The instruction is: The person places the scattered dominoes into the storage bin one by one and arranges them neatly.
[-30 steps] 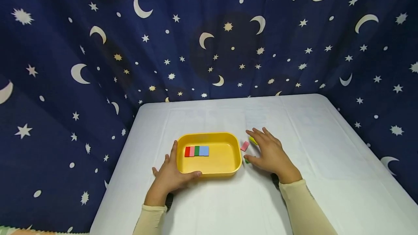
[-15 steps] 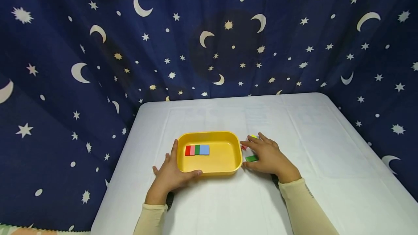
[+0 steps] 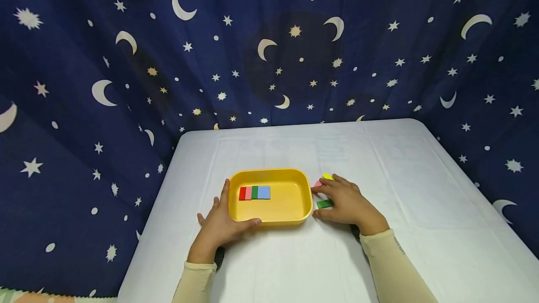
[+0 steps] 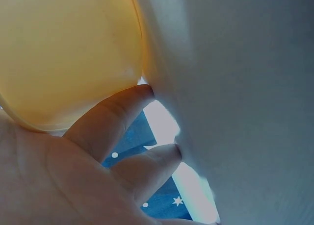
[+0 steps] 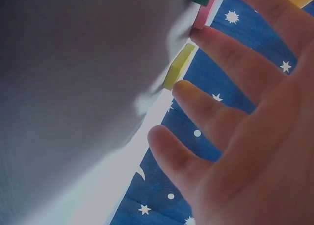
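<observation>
A shallow yellow tray (image 3: 286, 205) lies on the table, with a row of coloured tiles (image 3: 254, 193) along its left part: red, pink, green and light blue. My left hand (image 3: 219, 230) spans the tray's near left corner, thumb along the front wall and fingers spread at the left side. Right of the tray, my right hand (image 3: 347, 205) rests low over loose tiles, fingers spread and reaching left. A green tile (image 3: 324, 204) lies between thumb and index finger. A pink tile (image 3: 317, 183) and a yellow tile (image 3: 327, 176) show past the fingertips, partly hidden.
A white cloth covers the table (image 3: 273, 265). Dark blue curtain (image 3: 294, 60) with moons and stars hangs behind and at both sides of it.
My right hand has come down and left over the loose tiles. The green tile shows more, and the pink one has shifted slightly. My left hand stays at the tray.
</observation>
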A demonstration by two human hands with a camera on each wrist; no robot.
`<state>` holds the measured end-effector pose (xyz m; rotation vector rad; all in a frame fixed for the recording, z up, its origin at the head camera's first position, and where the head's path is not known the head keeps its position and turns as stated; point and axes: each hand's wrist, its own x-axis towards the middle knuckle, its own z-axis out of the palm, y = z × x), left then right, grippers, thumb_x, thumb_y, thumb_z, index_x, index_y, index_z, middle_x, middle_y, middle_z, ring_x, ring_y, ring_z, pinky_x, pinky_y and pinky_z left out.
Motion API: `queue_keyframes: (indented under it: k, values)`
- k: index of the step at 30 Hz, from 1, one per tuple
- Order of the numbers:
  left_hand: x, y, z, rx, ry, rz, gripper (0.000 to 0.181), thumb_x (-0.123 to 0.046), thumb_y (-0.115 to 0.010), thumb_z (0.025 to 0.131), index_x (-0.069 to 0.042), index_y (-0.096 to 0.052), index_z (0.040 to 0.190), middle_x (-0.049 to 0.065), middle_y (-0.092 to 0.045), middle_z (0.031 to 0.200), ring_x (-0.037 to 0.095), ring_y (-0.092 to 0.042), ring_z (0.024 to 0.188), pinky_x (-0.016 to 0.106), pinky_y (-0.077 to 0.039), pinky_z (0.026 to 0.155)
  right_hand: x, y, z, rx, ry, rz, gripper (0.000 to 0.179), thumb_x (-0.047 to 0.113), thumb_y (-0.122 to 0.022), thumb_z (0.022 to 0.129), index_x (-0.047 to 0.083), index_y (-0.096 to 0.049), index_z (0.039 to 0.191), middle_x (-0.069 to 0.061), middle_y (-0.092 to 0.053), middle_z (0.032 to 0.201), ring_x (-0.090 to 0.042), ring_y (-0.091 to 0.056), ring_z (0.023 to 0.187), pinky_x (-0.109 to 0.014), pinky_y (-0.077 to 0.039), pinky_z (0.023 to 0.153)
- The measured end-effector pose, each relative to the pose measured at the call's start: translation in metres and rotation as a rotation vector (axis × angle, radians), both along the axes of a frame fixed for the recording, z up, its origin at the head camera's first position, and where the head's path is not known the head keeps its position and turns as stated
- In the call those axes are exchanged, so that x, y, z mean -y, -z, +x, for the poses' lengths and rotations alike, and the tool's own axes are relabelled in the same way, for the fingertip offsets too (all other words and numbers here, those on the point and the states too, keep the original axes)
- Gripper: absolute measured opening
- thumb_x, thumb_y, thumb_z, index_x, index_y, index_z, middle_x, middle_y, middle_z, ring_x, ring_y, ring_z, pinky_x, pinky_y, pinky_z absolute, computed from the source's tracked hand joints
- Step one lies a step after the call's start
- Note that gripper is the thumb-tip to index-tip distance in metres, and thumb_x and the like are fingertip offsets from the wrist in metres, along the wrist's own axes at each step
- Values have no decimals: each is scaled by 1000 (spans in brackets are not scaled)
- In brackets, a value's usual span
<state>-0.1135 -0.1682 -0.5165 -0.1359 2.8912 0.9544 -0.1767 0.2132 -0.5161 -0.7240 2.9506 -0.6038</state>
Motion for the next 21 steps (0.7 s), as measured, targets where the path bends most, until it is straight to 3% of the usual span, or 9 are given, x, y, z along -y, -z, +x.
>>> queue_keyframes:
  k: [11,17,21]
  values:
    - [0,1,-1,5,-6,-2,157,-94,-79,52,-34,5,170,11,-44,164,45,-26,156,89,-1,106,-3,0,-3,-61,-8,-9,30,39,-91,83,30,-77,108,-1,-69,130,-40,-49,139,-74,-34,106]
    - [-1,0,-1,-6,-2,4,157,-95,-78,52,-32,3,171,11,-45,163,45,-26,156,90,-1,106,-4,-1,-4,-76,-15,-20,25,30,-91,83,29,-77,103,4,-71,121,-37,-53,135,-71,-38,103]
    - [-1,0,0,-7,-1,1,157,-95,-78,52,-32,3,171,10,-46,163,45,-27,156,90,-2,106,-5,-1,-4,-67,-12,-32,29,24,-89,79,26,-76,106,0,-70,122,-38,-54,134,-71,-38,103]
